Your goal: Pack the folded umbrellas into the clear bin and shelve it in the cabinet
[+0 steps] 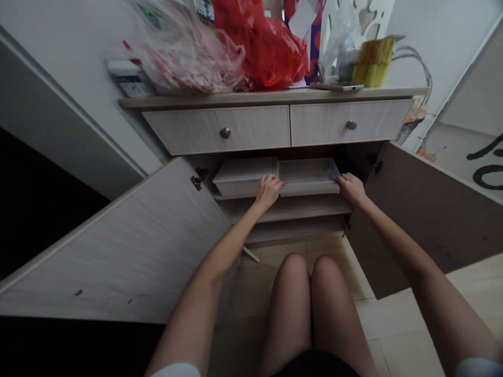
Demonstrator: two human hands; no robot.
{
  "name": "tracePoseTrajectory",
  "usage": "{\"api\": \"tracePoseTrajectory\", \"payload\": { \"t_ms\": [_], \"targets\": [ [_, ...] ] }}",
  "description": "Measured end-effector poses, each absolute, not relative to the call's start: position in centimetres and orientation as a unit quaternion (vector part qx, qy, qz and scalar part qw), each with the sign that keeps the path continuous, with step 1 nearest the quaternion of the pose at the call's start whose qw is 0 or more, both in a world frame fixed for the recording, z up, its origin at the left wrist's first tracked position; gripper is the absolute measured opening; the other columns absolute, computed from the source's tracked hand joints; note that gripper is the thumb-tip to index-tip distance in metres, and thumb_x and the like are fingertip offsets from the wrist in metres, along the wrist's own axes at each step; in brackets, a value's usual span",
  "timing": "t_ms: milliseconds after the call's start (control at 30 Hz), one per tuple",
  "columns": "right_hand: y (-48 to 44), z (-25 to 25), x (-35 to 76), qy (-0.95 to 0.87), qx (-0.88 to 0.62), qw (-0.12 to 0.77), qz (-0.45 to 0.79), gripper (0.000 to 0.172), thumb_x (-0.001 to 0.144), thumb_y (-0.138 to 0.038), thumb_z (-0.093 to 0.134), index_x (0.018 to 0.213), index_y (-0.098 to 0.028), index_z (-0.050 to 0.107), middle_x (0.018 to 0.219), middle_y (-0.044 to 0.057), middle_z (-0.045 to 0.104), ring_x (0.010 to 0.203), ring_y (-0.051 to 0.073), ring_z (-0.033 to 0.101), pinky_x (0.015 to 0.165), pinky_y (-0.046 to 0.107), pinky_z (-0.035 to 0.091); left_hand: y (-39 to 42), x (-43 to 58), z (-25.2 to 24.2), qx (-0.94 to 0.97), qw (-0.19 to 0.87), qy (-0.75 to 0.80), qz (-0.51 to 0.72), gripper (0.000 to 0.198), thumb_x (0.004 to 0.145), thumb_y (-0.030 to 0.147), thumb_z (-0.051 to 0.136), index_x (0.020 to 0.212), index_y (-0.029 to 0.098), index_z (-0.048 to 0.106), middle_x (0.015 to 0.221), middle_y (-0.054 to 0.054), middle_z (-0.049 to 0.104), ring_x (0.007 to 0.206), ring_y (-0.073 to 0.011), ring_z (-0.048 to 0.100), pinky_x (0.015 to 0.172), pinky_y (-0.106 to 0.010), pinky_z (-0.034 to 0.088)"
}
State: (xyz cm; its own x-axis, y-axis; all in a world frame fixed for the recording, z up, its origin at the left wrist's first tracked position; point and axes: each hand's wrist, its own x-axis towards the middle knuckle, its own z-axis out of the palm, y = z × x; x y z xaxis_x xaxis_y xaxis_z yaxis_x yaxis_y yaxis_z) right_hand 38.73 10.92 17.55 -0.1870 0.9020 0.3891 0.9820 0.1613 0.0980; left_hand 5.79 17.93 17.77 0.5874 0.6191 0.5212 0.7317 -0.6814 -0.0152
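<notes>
Two clear plastic boxes stand side by side on the top shelf of an open cabinet. My left hand [268, 189] grips the left front corner of the right-hand box [306, 175], fingers curled over its rim. My right hand [351, 187] holds the same box at its right front corner, fingers closed on the edge. The left-hand box [241, 178] sits untouched next to my left hand. Both arms reach forward over my knees.
Both cabinet doors [129, 246] [428, 214] stand wide open to either side. Two shut drawers [220, 128] sit above the shelves. On the countertop lie a red plastic bag [261, 47], a pinkish bag [184, 57], a phone [336, 86] and a yellow-green roll [373, 60]. Lower shelves [291, 207] look bare.
</notes>
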Motion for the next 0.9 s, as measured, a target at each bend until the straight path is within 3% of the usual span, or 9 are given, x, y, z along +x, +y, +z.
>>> {"api": "tracePoseTrajectory", "payload": {
  "t_ms": [167,267,600,767,900],
  "targets": [
    [2.6,15.4,38.3,-0.764,-0.601,0.173,-0.157,0.03,0.1,-0.022,0.039,0.104,-0.018,0.069,0.096,0.01,0.066,0.088,0.022,0.057,0.075,0.029,0.04,10.2,3.1,16.5,-0.891,0.135,-0.341,-0.266,0.023,0.096,0.024,0.049,0.098,0.022,0.072,0.092,-0.009,0.072,0.103,-0.0258,0.055,0.093,-0.044,0.035],
    [-1.9,13.2,37.5,-0.786,-0.574,0.188,-0.133,0.027,0.096,-0.016,0.043,0.104,-0.021,0.068,0.094,0.007,0.067,0.087,0.02,0.06,0.073,0.027,0.042,5.7,1.5,14.3,-0.892,0.146,-0.33,-0.273,0.021,0.095,0.022,0.051,0.096,0.021,0.072,0.087,-0.008,0.072,0.098,-0.0243,0.057,0.088,-0.04,0.037],
    [-8.6,7.5,35.2,-0.815,-0.543,0.165,-0.118,0.029,0.09,-0.004,0.047,0.103,-0.02,0.067,0.092,0.004,0.068,0.084,0.016,0.063,0.071,0.023,0.047,-2.4,-1.7,7.1,-0.891,0.097,-0.33,-0.295,0.019,0.092,0.016,0.055,0.097,0.022,0.072,0.085,-0.005,0.072,0.093,-0.0218,0.06,0.085,-0.037,0.039],
    [-8.8,7.4,34.9,-0.831,-0.516,0.164,-0.129,0.026,0.089,-0.003,0.05,0.1,-0.02,0.067,0.093,0.005,0.068,0.085,0.017,0.063,0.074,0.024,0.048,-2.3,-1.6,4.2,-0.819,-0.067,-0.407,-0.4,0.019,0.092,0.034,0.057,0.092,0.024,0.073,0.091,-0.007,0.073,0.098,-0.0235,0.062,0.093,-0.042,0.041],
    [-8.5,7.5,35.1,-0.846,-0.49,0.162,-0.137,0.026,0.09,-0.005,0.049,0.102,-0.018,0.067,0.092,0.006,0.069,0.082,0.017,0.064,0.071,0.025,0.049,-1.4,-0.2,2.2,-0.581,-0.331,-0.575,-0.471,0.055,0.088,0.059,0.053,0.128,0.021,0.06,0.133,-0.016,0.06,0.12,-0.0292,0.057,0.1,-0.044,0.044]
  ]
}}
